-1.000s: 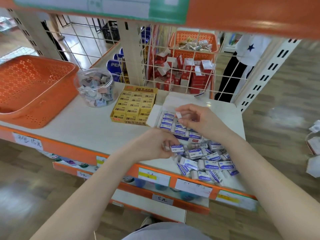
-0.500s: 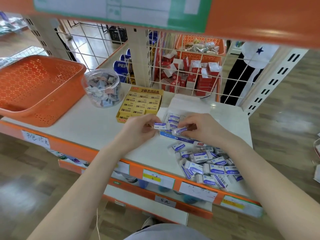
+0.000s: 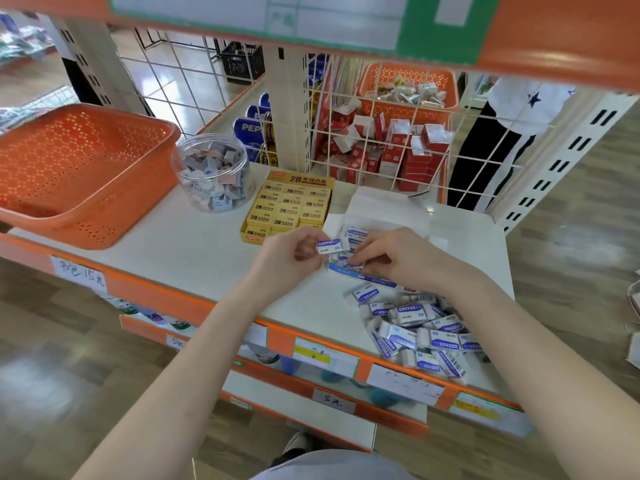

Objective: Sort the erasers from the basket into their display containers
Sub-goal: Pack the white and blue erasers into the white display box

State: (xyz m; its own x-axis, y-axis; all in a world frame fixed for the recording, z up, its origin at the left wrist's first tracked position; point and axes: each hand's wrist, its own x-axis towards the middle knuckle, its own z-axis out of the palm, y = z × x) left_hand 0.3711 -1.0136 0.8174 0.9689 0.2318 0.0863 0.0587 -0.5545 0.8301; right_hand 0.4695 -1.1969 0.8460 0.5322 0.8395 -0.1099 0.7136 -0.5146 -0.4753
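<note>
A perforated orange basket (image 3: pixel 104 188) sits on the shelf at the upper left. To its right stand a clear round jar (image 3: pixel 213 173) of small erasers and a full yellow box (image 3: pixel 291 206) of 2B erasers. At centre a white-and-blue box (image 3: pixel 341 270) lies open, partly filled. The left hand (image 3: pixel 287 258) pinches one blue-sleeved eraser (image 3: pixel 329 245) just beside it. A loose heap of erasers (image 3: pixel 415 327) lies at lower right.
</note>
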